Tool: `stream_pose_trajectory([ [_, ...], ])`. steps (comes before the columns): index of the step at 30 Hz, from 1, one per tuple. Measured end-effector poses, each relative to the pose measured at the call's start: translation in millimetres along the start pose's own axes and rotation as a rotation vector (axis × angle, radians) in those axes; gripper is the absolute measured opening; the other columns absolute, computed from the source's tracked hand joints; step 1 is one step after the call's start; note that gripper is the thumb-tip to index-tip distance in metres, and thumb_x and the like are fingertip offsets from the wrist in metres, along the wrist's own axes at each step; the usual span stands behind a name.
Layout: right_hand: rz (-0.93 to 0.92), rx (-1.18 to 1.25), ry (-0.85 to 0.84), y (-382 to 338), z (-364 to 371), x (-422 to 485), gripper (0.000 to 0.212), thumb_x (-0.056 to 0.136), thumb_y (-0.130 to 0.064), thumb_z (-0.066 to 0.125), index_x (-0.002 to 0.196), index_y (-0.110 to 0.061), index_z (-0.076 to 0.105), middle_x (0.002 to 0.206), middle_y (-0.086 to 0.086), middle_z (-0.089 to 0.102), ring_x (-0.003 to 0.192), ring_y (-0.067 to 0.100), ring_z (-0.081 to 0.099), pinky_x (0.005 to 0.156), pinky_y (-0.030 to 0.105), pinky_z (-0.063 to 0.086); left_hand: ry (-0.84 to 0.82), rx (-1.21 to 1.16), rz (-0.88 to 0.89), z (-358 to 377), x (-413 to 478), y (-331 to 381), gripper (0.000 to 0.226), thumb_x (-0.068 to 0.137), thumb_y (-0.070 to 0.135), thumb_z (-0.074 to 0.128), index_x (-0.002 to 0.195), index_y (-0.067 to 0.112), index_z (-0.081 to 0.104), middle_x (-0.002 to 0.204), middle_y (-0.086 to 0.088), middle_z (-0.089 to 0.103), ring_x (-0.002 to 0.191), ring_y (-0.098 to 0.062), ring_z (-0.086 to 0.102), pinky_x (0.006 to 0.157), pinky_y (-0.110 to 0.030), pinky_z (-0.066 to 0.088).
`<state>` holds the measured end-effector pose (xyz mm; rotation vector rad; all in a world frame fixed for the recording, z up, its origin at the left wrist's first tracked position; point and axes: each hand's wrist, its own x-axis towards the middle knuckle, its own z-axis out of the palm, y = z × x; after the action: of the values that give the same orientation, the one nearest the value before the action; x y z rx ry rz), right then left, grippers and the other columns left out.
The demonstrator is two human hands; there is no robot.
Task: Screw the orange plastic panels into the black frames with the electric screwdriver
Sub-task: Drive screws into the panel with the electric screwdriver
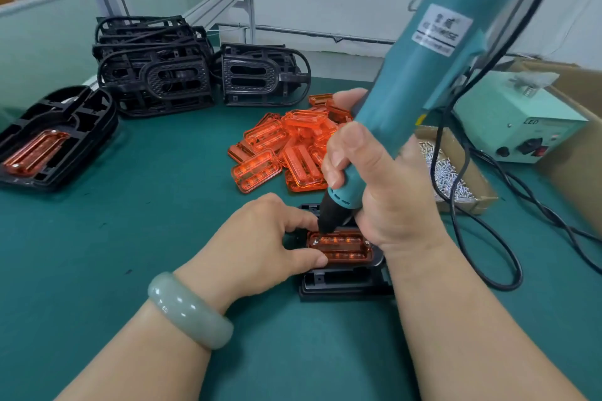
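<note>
A black frame [342, 283] lies on the green mat in front of me with an orange panel [342, 247] seated in it. My right hand [381, 185] grips the teal electric screwdriver [423, 75], whose black tip stands on a screw at the panel's upper left corner. My left hand [260, 244] pinches the left end of the panel and frame between thumb and fingers. A second screw head shows at the panel's upper right corner.
A heap of loose orange panels [286, 146] lies beyond the work. Stacked black frames [156, 68] stand at the back left. A frame with a panel in it [49, 140] rests at the left. A cardboard box of screws [456, 172] and the power supply [518, 124] sit right.
</note>
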<state>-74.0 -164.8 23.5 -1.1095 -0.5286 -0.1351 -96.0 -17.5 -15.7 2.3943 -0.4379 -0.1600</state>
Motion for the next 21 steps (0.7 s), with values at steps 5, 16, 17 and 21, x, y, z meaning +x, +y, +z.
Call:
stream_pose_trajectory([
  [5, 0.039, -0.006, -0.045, 1.7, 4.3, 2.9, 0.05, 0.074, -0.033, 0.08, 0.115, -0.016, 0.056, 0.063, -0.006, 0.052, 0.049, 0.012, 0.047, 0.053, 0.023, 0.042, 0.016, -0.014, 0.014, -0.8, 1.5, 6.1, 0.023, 0.07, 0.042, 0.077, 0.084, 0.052, 0.062, 0.07, 0.014, 0.059, 0.067, -0.007, 0.053, 0.055, -0.02, 0.04],
  [16, 0.059, 0.052, -0.01, -2.7, -2.0, -1.0, 0.017, 0.082, 0.0, 0.059, 0.088, -0.014, 0.051, 0.054, -0.003, 0.046, 0.043, 0.013, 0.042, 0.05, 0.022, 0.039, 0.034, 0.004, -0.042, 2.2, 2.3, 3.1, 0.032, 0.066, 0.049, 0.076, 0.096, 0.049, 0.065, 0.075, 0.012, 0.048, 0.074, -0.001, 0.051, 0.07, -0.026, 0.044],
  [17, 0.059, 0.051, -0.018, -3.1, -2.2, -1.6, 0.019, 0.08, 0.001, 0.06, 0.087, -0.014, 0.05, 0.054, -0.002, 0.046, 0.043, 0.013, 0.041, 0.05, 0.022, 0.039, 0.032, 0.009, -0.046, 2.1, 2.1, 2.9, 0.032, 0.066, 0.049, 0.076, 0.095, 0.05, 0.064, 0.075, 0.011, 0.049, 0.074, -0.001, 0.051, 0.069, -0.026, 0.044],
  [21, 0.046, 0.02, -0.046, -1.0, 0.3, -3.4, 0.02, 0.079, 0.001, 0.062, 0.087, -0.014, 0.051, 0.054, -0.003, 0.046, 0.043, 0.015, 0.04, 0.05, 0.022, 0.04, 0.026, 0.042, -0.062, 2.5, 1.1, 3.7, 0.029, 0.067, 0.05, 0.075, 0.094, 0.048, 0.066, 0.077, 0.009, 0.048, 0.073, -0.004, 0.05, 0.067, -0.027, 0.043],
])
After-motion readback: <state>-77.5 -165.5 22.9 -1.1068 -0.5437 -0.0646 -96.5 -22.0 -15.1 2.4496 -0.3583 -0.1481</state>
